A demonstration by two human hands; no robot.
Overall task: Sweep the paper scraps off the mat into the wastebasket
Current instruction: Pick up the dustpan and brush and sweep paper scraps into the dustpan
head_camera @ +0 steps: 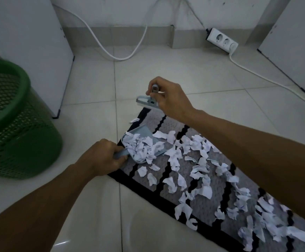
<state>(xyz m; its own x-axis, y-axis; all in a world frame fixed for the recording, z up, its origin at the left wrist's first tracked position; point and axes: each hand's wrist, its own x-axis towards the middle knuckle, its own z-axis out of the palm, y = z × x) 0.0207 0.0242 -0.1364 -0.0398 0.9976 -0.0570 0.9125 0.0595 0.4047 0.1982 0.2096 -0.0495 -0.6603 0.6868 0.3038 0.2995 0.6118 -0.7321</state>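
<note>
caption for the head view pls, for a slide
Left hand holds a scrap-filled dustpan on the striped mat; right hand lifts a small brush.

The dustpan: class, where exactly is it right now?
In the head view the dustpan sits left of centre on the mat's near-left edge, gripped by the left hand, heaped with paper scraps.

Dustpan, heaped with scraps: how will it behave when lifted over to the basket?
The dustpan looks like thin plastic, probably stiff and light. Its paper scraps are heaped to the open lip, so tilting forward likely spills some. The left hand holds only the handle.
</note>
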